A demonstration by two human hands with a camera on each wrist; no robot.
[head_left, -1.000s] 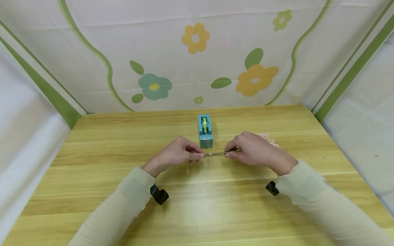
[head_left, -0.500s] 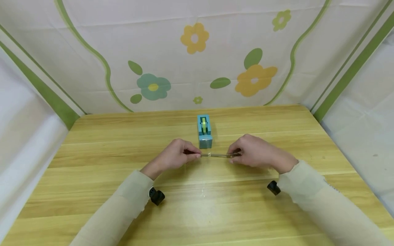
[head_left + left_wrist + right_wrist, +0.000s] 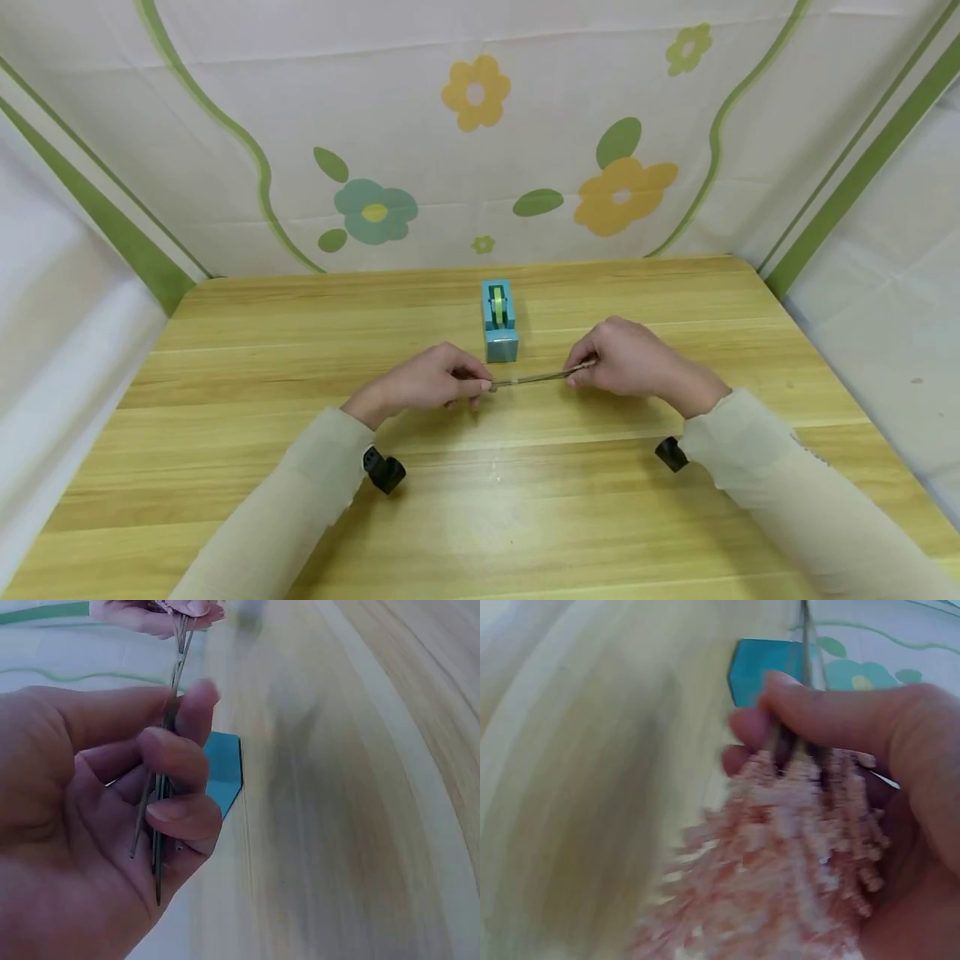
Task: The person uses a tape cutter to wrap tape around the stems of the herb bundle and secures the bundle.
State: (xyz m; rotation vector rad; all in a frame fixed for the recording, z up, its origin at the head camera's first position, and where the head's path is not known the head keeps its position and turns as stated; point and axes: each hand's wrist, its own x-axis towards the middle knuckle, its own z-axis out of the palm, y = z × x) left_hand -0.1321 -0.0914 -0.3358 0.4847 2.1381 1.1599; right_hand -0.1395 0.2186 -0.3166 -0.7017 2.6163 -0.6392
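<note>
Both hands hold a bunch of pink flowers [image 3: 757, 862] on thin stems, stretched sideways above the table. My left hand [image 3: 423, 379] pinches the stem ends, and in the left wrist view the bare stems [image 3: 158, 840] run down across its fingers. My right hand [image 3: 633, 358] grips the stems just below the blossoms, which spread under its palm in the right wrist view. A small shiny band of clear tape shows on the stems [image 3: 543, 377] between the hands. Just beyond them stands a teal tape dispenser [image 3: 501, 346] with a yellow-green roll core.
A wood-grain table [image 3: 480, 517] spreads under both arms. A white curtain [image 3: 480, 167] with flower prints hangs behind it and at the sides. Black wrist cameras [image 3: 385, 471] sit below each cuff.
My right hand has shifted slightly right, tilting the stems up at that end. The clear strip seen earlier between dispenser and stems no longer shows. The pink blossoms are now mostly hidden in the head view.
</note>
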